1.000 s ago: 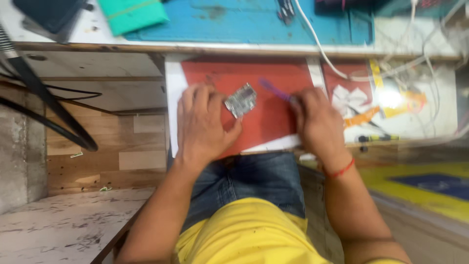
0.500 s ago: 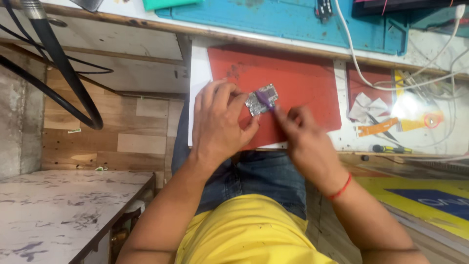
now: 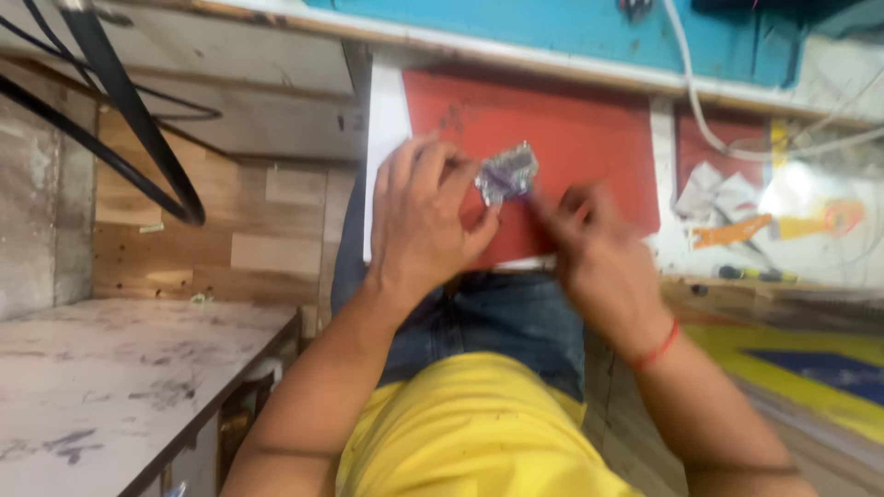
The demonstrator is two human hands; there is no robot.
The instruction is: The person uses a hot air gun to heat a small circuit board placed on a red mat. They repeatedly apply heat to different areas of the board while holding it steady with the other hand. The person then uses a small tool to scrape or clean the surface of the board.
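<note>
So we've got a small circuit board [image 3: 505, 173], silvery with a purple tint, sitting over the red mat [image 3: 571, 138] roughly in the middle of the view. Our left hand [image 3: 425, 221] has it pinched at its left edge, fingers curled over the top and thumb tucked up underneath, wrist bent back toward the body with the forearm running down to the lower left. Our right hand [image 3: 599, 253] is just right of the board, fingers bunched together and pointing at it. It's pretty blurred, so we can't tell if it's gripping anything or actually touching the board. There's a red thread band [image 3: 656, 348] on that wrist, and the forearm angles off to the lower right.

The mat lies on a white board [image 3: 387, 129] across our lap, over blue jeans [image 3: 497, 317] and a yellow shirt [image 3: 479, 433]. Past it is a teal bench top [image 3: 552, 23] with a white cable [image 3: 709, 120], scraps of paper [image 3: 718, 198] to the right, and black cables [image 3: 138, 129] hanging at the left.
</note>
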